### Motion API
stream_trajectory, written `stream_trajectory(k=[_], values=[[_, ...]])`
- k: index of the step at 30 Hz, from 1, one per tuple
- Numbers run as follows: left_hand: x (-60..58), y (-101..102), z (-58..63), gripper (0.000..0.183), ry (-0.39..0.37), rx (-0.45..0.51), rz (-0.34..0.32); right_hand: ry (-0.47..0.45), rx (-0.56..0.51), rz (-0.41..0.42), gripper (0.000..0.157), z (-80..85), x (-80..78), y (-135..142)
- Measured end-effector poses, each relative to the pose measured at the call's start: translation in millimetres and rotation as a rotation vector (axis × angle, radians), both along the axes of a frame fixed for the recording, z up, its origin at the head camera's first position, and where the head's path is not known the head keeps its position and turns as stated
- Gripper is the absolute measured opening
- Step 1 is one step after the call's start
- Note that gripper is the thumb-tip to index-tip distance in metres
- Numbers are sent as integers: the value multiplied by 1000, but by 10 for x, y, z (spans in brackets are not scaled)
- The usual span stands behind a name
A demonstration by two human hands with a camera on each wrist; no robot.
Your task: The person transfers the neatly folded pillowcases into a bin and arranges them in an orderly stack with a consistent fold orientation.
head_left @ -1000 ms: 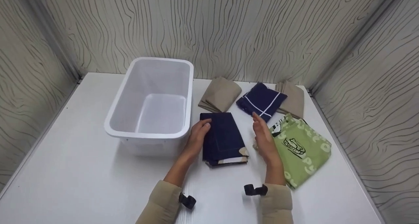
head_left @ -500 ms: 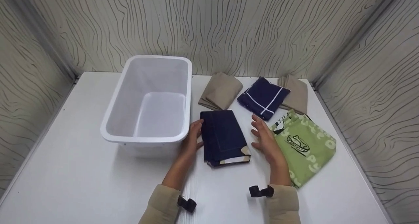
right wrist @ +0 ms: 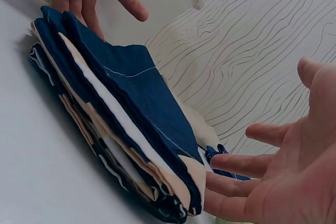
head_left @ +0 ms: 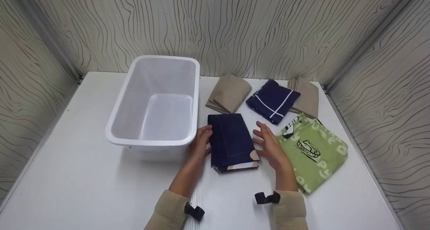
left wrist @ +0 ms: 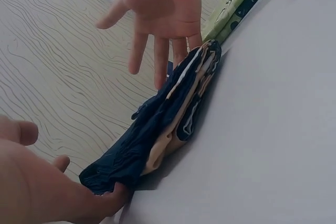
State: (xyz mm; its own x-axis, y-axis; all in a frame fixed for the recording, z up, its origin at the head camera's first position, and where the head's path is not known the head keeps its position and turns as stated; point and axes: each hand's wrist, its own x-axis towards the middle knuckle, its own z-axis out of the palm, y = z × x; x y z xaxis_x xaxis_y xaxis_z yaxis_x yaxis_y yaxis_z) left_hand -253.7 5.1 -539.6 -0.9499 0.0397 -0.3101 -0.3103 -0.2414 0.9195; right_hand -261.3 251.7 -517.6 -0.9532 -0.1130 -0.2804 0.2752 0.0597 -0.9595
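Observation:
A folded navy cloth (head_left: 231, 139) with beige and white layers at its near end lies on the white table between my hands. My left hand (head_left: 200, 146) is at its left side, beside the tub, with a finger touching the cloth's lower edge in the left wrist view. Across from it, my right hand (head_left: 272, 152) has its fingers spread, palm toward the cloth. In the right wrist view, the lower fingertips of that hand (right wrist: 283, 177) meet the end of the thick folded stack (right wrist: 131, 114). Neither hand grips the cloth.
A deep white tub (head_left: 151, 143) stands at the left. Behind the navy cloth lie a folded beige cloth (head_left: 231, 92), a navy cloth with white lines (head_left: 272, 100) and another beige cloth (head_left: 307, 97). A green printed cloth (head_left: 312, 156) lies at the right. Patterned walls (head_left: 228, 31) enclose the table.
Both hands drew off the navy cloth's sides slightly, the left thumb leaving its top. The right hand has since moved left to the cloth's right edge. The head view shifted a little.

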Motion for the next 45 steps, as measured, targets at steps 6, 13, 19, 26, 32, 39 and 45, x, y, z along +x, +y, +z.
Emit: stream_trajectory(k=[6,13,19,26,32,39,45], values=[[-10,-4,-35,46,6,9,0,-15,31,18,67,-36,3,-17],[-3,17,-21,43,-7,-21,5,-45,59,23,69,-40,-7,-51],[4,22,14,43,6,-59,-4,-77,52,10,69,-36,-6,-74],[3,0,2,44,-21,-67,-21,-73,24,47,66,-86,-12,-121],[3,12,-7,44,-35,-31,-32,-68,44,51,62,-117,-18,-136],[9,17,-5,43,-15,-38,-42,-73,15,66,60,-127,-15,-157],[2,26,-19,42,-3,-58,-44,-57,-13,115,59,-137,-21,-143]])
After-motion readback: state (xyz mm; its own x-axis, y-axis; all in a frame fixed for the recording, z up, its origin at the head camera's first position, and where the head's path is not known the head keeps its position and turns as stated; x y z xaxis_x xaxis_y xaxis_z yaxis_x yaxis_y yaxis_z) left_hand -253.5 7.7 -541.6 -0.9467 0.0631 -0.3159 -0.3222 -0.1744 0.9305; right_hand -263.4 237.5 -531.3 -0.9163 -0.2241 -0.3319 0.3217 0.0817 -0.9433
